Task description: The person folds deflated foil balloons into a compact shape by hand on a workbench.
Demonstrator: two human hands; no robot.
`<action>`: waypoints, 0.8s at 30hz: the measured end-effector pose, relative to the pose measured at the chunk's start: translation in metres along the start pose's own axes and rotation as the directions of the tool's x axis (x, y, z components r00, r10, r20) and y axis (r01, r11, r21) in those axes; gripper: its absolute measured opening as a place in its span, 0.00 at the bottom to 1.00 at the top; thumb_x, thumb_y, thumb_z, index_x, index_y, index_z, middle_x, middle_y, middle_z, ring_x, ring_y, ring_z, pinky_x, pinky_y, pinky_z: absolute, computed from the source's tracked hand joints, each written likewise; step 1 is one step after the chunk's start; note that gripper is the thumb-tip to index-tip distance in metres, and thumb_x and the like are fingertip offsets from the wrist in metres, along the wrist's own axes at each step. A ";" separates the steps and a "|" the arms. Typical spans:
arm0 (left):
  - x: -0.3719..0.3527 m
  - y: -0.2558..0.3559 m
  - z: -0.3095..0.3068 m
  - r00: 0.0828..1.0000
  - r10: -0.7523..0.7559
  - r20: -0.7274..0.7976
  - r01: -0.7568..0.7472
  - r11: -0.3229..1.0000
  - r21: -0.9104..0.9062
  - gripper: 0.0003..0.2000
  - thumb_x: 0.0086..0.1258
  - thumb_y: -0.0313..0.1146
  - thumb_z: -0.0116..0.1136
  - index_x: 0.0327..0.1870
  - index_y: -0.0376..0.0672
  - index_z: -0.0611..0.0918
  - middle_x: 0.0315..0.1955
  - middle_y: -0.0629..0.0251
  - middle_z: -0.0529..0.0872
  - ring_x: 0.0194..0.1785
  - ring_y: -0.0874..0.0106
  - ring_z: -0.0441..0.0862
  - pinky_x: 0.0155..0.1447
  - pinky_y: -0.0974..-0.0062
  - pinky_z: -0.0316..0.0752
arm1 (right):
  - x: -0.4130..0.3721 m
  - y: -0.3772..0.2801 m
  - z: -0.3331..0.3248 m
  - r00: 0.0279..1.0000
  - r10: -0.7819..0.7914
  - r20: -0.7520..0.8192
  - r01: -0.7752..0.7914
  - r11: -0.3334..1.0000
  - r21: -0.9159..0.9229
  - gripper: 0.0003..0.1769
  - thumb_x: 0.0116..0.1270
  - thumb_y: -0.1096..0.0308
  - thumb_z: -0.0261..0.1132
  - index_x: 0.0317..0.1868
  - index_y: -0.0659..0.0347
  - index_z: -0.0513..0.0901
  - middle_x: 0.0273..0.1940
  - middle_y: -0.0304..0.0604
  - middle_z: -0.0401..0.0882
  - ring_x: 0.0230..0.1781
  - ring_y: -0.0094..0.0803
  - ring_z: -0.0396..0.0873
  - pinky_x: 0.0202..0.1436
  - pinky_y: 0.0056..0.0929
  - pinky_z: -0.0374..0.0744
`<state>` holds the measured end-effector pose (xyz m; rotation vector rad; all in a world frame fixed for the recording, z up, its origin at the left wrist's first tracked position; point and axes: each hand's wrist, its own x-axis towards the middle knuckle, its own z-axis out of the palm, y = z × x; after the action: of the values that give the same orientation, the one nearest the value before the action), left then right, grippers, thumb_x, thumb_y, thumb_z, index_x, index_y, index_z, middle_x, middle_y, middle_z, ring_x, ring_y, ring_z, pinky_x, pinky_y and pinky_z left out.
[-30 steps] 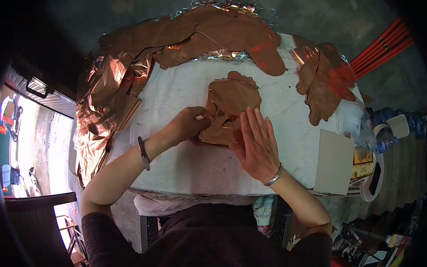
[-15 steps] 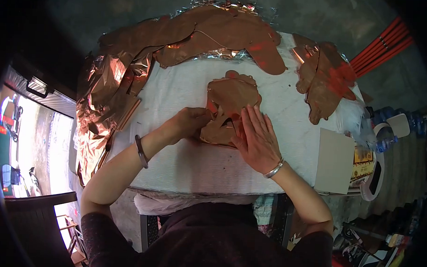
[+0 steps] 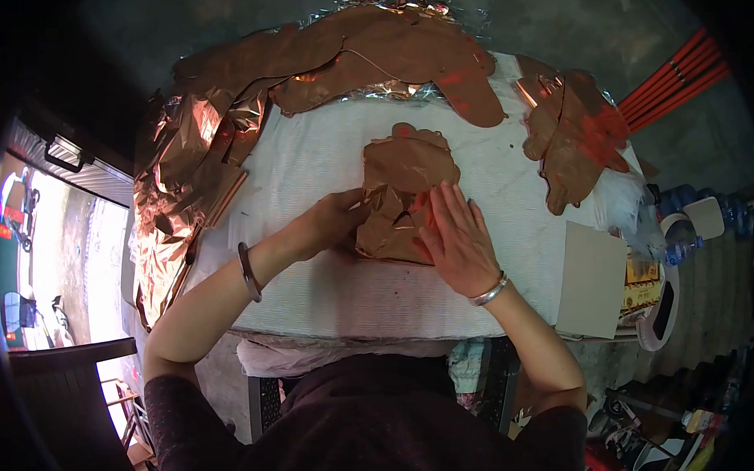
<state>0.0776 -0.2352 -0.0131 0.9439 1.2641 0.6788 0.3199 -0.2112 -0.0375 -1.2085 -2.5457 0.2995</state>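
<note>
On the white-covered table point(image 3: 375, 302) lies a foot-shaped brown piece point(image 3: 430, 136), its toe end showing at the far side. Copper-coloured foil point(image 3: 408, 163) lies folded over the rest of it, creased in the middle with a small dark gap. At the foil's left edge, the fingers of my left hand point(image 3: 332, 223) are pinched together on it. My right hand point(image 3: 461, 243) rests flat along the right edge, fingers stretched out. A reddish patch shows beside the right fingers.
Crumpled copper foil point(image 3: 175, 203) covers the table's left side. Large brown cut shapes point(image 3: 383, 49) lie along the back, and more foot-shaped pieces point(image 3: 575, 143) at the right. A grey-white board point(image 3: 591, 280) stands at the right edge near a plastic bottle point(image 3: 682, 250). Red rods point(image 3: 677, 80) project beyond.
My right hand has slid slightly to the right along the foil. The foil looks flatter near its lower edge. My left hand has barely moved.
</note>
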 end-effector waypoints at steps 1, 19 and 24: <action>-0.001 0.003 0.000 0.999 -0.034 0.005 0.034 0.999 0.017 0.17 0.76 0.35 0.46 0.63 0.42 0.72 0.39 0.61 0.84 0.36 0.73 0.84 0.38 0.74 0.82 | 0.002 0.002 -0.003 1.000 0.004 -0.022 -0.004 0.999 0.036 0.33 0.74 0.52 0.50 0.71 0.65 0.60 0.72 0.58 0.55 0.75 0.49 0.52 0.74 0.48 0.52; -0.003 0.001 0.003 0.999 -0.035 0.018 0.036 0.999 -0.033 0.19 0.78 0.35 0.44 0.67 0.43 0.69 0.45 0.61 0.83 0.42 0.72 0.84 0.43 0.73 0.83 | -0.029 0.024 -0.038 0.848 0.465 0.256 -0.446 0.363 0.818 0.10 0.70 0.68 0.62 0.46 0.66 0.79 0.30 0.37 0.82 0.24 0.17 0.77 0.24 0.17 0.73; -0.003 0.001 0.001 1.000 0.004 0.020 -0.003 1.000 -0.009 0.19 0.78 0.36 0.44 0.67 0.42 0.69 0.44 0.60 0.83 0.41 0.71 0.84 0.42 0.73 0.83 | -0.026 0.021 -0.039 0.830 0.388 0.400 -0.531 0.331 0.780 0.11 0.68 0.71 0.63 0.48 0.67 0.79 0.31 0.37 0.83 0.21 0.16 0.75 0.19 0.15 0.70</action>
<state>0.0782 -0.2379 -0.0110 0.9440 1.2410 0.6753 0.3649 -0.2165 -0.0123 -1.3887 -1.5299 1.6539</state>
